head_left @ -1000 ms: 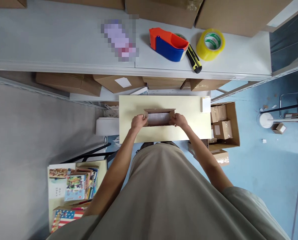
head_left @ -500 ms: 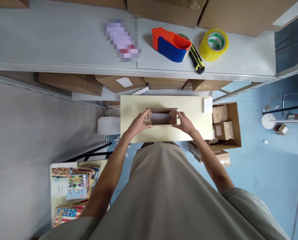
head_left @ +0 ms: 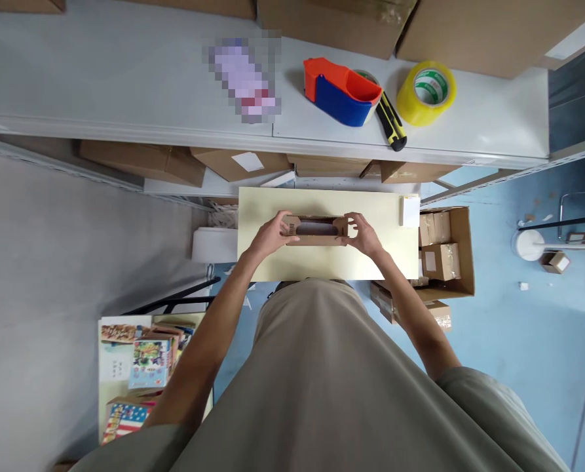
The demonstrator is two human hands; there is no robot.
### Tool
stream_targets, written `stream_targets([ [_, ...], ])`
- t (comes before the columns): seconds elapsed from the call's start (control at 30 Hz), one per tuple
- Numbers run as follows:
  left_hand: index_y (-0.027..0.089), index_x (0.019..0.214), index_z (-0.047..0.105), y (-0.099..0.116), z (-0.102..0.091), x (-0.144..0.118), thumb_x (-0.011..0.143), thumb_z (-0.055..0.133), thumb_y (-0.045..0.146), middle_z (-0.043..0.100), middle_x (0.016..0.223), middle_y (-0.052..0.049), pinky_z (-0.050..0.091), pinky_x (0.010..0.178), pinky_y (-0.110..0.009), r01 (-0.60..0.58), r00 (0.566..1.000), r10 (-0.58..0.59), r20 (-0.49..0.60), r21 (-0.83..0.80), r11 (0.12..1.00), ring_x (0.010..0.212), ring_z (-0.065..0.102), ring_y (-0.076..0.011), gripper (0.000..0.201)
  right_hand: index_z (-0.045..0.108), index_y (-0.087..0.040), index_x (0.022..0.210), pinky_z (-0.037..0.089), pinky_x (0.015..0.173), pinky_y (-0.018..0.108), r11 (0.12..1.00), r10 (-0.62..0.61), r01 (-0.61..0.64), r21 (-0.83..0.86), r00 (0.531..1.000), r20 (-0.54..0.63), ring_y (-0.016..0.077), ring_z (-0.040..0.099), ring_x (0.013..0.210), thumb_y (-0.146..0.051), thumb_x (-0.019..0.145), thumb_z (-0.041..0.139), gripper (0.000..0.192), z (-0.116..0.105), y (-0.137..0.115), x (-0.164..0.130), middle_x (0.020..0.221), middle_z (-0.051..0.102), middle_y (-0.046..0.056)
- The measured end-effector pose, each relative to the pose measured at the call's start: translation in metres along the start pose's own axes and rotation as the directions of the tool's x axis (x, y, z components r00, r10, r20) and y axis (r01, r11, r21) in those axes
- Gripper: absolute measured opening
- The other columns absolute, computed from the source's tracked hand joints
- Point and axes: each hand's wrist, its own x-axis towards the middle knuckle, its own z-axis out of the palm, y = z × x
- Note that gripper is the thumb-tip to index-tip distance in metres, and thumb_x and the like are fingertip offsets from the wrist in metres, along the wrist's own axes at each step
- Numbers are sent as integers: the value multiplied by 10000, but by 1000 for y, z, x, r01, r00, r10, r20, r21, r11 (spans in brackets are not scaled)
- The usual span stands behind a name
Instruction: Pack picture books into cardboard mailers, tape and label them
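Observation:
A small brown cardboard box (head_left: 316,230) stands on a pale yellow table (head_left: 321,262) below me. My left hand (head_left: 271,234) presses on the box's left end and its side flap. At the right end my right hand (head_left: 363,233) does the same. Both side flaps are folded inward over the opening, and a dark gap with something pale inside still shows between them.
A white shelf (head_left: 125,85) above holds an orange and blue tape dispenser (head_left: 341,90), a yellow and black utility knife (head_left: 391,120) and a yellow tape roll (head_left: 426,92). An open carton of small boxes (head_left: 444,252) sits right of the table. Books (head_left: 145,360) lie at lower left.
The box's side flaps have been folded inward, so the opening has narrowed. My hands shifted from gripping the open ends to pressing the flaps down.

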Motion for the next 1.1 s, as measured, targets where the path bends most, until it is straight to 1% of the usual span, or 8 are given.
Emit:
stream_targets([
  [0.1,272,1262,726,-6,15,-2,941,900,356,739,1175,-56,594,932,-357,-62,994,70,-86,85,994,953,757,-229,374,731,-304,1466,712,1028,527,987,2,-7,-161,1000,-30,348,771,1267,-453,1069,730,424,11,-2,-5,1604,647,116],
  [0.2,256,1188,763,-11,30,-7,998,824,347,675,1266,-81,609,949,-361,-63,982,81,-170,107,992,937,750,-214,219,774,-279,1408,718,1034,517,978,24,-40,-204,996,-81,347,741,1350,-427,1125,636,347,26,-4,-13,1705,580,127],
  [0.3,252,1205,775,-13,39,-8,1020,790,341,653,1255,-83,609,992,-359,-33,975,46,-219,64,997,932,740,-207,206,797,-269,1390,695,1113,502,992,67,-80,-97,989,-132,320,728,1371,-442,1163,543,383,37,-7,-17,1784,503,129],
  [0.4,250,1177,774,-9,43,-4,1012,794,321,666,1239,-80,604,1008,-369,35,970,-22,-244,48,998,919,733,-211,181,824,-240,1346,707,1097,480,982,182,-171,82,969,-166,308,738,1351,-518,1154,521,454,42,-12,-14,1813,471,142],
  [0.57,252,1117,773,-3,42,6,942,851,311,703,1270,-87,604,1000,-394,125,963,-105,-250,69,990,944,742,-236,200,838,-224,1251,722,1047,487,921,325,-274,277,933,-155,351,687,1490,-469,1062,634,370,42,-18,-5,1659,660,164],
  [0.77,240,1093,788,-7,36,7,955,798,322,780,1265,-86,611,979,-371,144,968,-153,-199,-59,988,910,771,-218,161,834,-257,1191,725,1046,451,907,345,-294,302,930,-128,308,536,1659,-321,1043,593,289,38,-20,-3,1514,780,107],
  [0.97,228,1081,791,-8,37,9,927,789,300,792,1268,-93,609,967,-364,154,962,-161,-223,-49,987,917,776,-215,170,819,-246,1089,692,1096,441,882,386,-321,345,912,-138,281,591,1614,-269,1004,642,198,39,-13,3,1428,826,104],
  [1.1,252,1090,795,-11,34,5,938,795,334,810,1266,-79,608,967,-367,142,972,-150,-182,-60,988,921,778,-222,172,830,-239,1038,707,1049,441,862,345,-270,429,933,-106,312,558,1641,-318,975,668,191,37,-8,-3,1408,832,129],
])
